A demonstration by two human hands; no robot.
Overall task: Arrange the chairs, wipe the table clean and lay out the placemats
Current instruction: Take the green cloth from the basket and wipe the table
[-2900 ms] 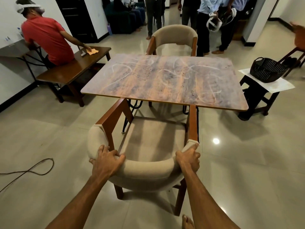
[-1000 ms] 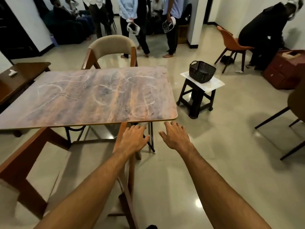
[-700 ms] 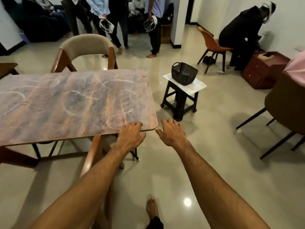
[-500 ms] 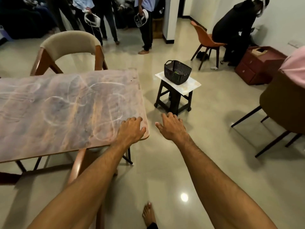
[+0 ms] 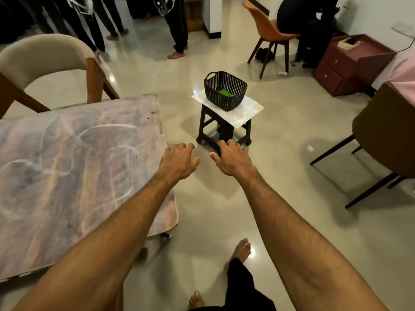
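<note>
Both arms reach forward, left hand (image 5: 178, 161) and right hand (image 5: 233, 159) side by side, fingers loosely spread, holding nothing. The smeared table (image 5: 78, 164) lies left of the left hand, a beige chair (image 5: 45, 55) beyond it. Ahead of the fingertips, a black basket (image 5: 226, 103) sits on a pale mat (image 5: 249, 108) atop a dark stool (image 5: 224, 131)

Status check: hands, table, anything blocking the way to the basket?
Left hand open, right hand open, both empty, extended toward the basket on the stool. Table smeared white, not yet wiped. Nothing between hands and stool.
</note>
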